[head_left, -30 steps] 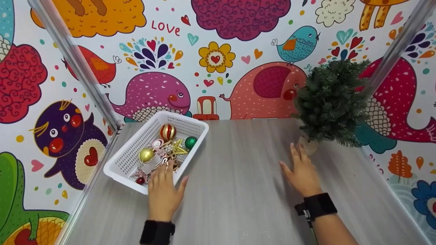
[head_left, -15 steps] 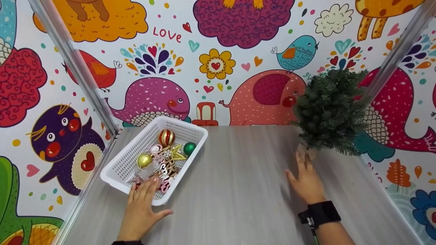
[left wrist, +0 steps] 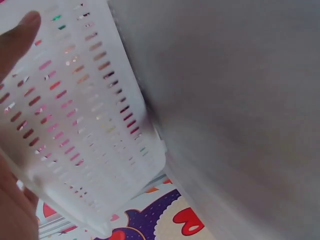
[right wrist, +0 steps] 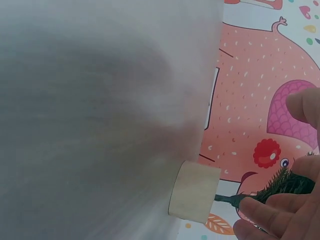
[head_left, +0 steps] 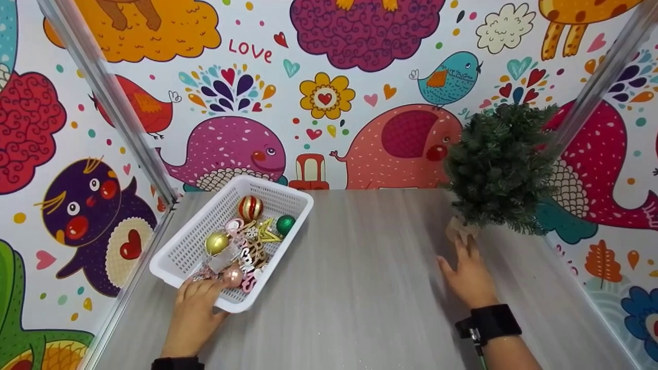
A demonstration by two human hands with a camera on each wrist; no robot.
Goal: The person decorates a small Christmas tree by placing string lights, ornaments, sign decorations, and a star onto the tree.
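In the head view, my left hand [head_left: 193, 318] grips the near left end of a white perforated plastic basket [head_left: 177, 259]. Its fingers go over the rim, while in the left wrist view the thumb [left wrist: 22, 37] lies against the outer wall. Inside are Christmas ornaments: a red-and-gold striped ball [head_left: 250, 208], a green ball [head_left: 286, 224], a gold ball [head_left: 217, 242], a pink ball [head_left: 233, 276] and a gold star [head_left: 267, 231]. My right hand [head_left: 470, 277], fingers extended, is beside the pale base [right wrist: 195, 192] of a small artificial Christmas tree [head_left: 501, 167].
A grey wood-grain table [head_left: 360, 288] lies under everything. Walls printed with cartoon animals [head_left: 406, 139] close it in at the back and both sides, and metal strips [head_left: 113, 113] run up the corners. The tree stands near the back right corner.
My left hand has moved from over the basket's near side to its left end and now holds the rim. The right hand has drawn back slightly from the tree's base.
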